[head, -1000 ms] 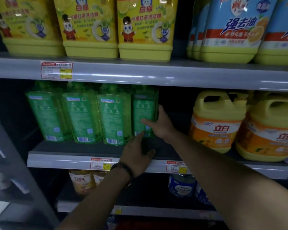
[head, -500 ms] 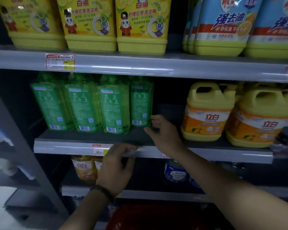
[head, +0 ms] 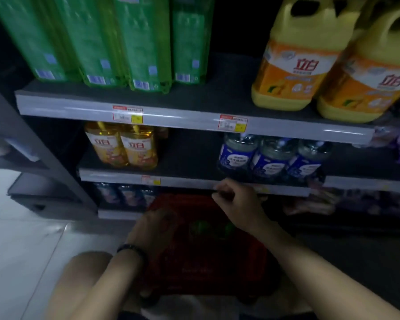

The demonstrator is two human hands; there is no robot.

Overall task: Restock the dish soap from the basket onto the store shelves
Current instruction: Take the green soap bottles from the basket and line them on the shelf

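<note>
A red basket [head: 208,271] stands on the floor in front of the shelves, with green dish soap bottles [head: 208,227] dimly visible inside. My left hand [head: 153,229], with a dark wristband, hangs over the basket's left side and holds nothing I can see. My right hand [head: 236,204] hovers above the basket's far edge with its fingers loosely curled and nothing in them. Several green dish soap bottles [head: 116,42] stand in a row on the upper shelf [head: 194,118], with a gap to their right.
Two yellow-orange jugs [head: 296,63] stand right of the gap. The shelf below holds yellow bottles [head: 123,146] at left and blue-labelled bottles [head: 273,155] at right. A grey upright [head: 32,144] and white floor tiles [head: 21,250] lie to the left. My knee [head: 79,273] is beside the basket.
Both hands have come down from the green bottles' shelf to above the basket. The view has tilted down, so the top shelf is gone and the basket shows.
</note>
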